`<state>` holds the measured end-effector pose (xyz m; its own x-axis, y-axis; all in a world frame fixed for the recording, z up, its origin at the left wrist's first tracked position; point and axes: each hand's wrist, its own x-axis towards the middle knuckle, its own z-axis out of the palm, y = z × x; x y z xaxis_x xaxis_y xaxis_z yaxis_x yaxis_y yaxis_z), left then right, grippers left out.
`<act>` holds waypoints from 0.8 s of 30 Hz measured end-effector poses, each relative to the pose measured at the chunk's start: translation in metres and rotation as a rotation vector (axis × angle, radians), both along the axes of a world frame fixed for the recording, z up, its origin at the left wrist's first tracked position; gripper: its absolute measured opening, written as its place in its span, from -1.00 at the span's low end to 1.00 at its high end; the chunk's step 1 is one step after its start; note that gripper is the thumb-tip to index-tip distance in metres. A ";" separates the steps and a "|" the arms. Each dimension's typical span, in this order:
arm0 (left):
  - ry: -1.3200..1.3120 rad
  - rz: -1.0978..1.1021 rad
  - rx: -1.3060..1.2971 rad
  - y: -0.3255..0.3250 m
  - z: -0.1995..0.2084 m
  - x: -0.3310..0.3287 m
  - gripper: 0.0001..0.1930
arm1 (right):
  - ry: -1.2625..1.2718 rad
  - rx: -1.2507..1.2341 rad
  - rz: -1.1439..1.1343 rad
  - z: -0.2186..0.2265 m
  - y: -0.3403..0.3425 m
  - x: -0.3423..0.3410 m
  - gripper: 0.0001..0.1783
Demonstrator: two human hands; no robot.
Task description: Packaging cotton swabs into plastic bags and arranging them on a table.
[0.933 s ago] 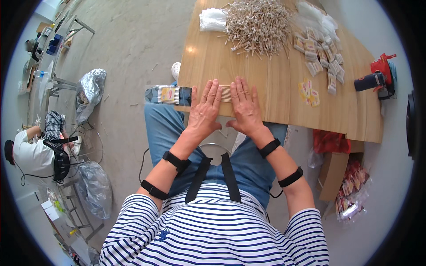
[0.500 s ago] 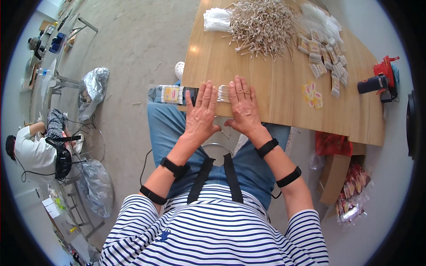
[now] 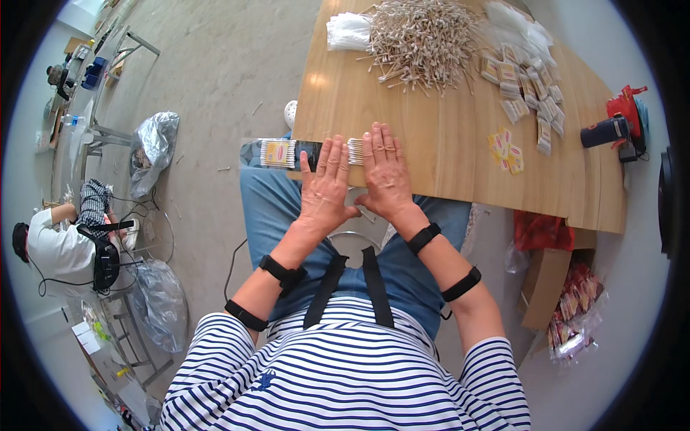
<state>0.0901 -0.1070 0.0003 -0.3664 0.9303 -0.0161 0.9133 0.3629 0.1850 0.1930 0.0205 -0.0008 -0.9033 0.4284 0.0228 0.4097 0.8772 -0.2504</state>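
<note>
My left hand (image 3: pixel 327 183) and my right hand (image 3: pixel 386 172) lie flat, fingers spread, side by side on a long clear packet of cotton swabs (image 3: pixel 282 153) at the near edge of the wooden table (image 3: pixel 431 144). The packet's left end sticks out past the table's corner over my knee; its middle is hidden under my palms. A big heap of loose wooden cotton swabs (image 3: pixel 424 36) lies at the far side of the table, well beyond my fingertips.
Small flat packets (image 3: pixel 525 86) and yellow-pink labels (image 3: pixel 505 144) lie right of the heap, a stack of white bags (image 3: pixel 348 30) to its left. A red-black tool (image 3: pixel 611 126) sits at the right edge. Another person (image 3: pixel 61 248) sits on the floor far left among plastic bags (image 3: pixel 152 147).
Both hands stay flat on the packet; they have slid slightly along it and the view has shifted a little. Nothing was picked up or let go.
</note>
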 end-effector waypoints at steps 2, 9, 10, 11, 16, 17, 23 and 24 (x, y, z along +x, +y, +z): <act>-0.049 0.050 0.023 0.005 0.003 -0.009 0.46 | 0.011 0.018 -0.008 -0.001 0.000 0.000 0.40; -0.027 0.004 -0.002 0.017 -0.003 -0.017 0.46 | -0.003 0.080 -0.025 -0.004 -0.008 -0.007 0.35; -0.023 0.003 -0.002 0.017 -0.003 -0.016 0.46 | -0.003 0.078 -0.026 -0.004 -0.008 -0.007 0.35; -0.018 0.003 0.000 0.018 -0.002 -0.016 0.46 | -0.007 0.077 -0.025 -0.004 -0.008 -0.006 0.33; 0.030 -0.016 0.015 0.018 -0.003 -0.012 0.44 | -0.011 0.100 -0.017 -0.010 -0.008 -0.006 0.30; 0.051 -0.036 0.063 0.020 -0.005 -0.009 0.43 | 0.016 0.109 -0.024 -0.010 -0.007 -0.006 0.30; 0.146 -0.014 -0.039 0.019 -0.008 -0.004 0.41 | -0.013 0.045 -0.014 -0.002 -0.008 -0.003 0.29; 0.149 -0.004 -0.040 0.019 -0.008 -0.005 0.41 | -0.044 0.008 -0.020 0.000 -0.009 0.000 0.26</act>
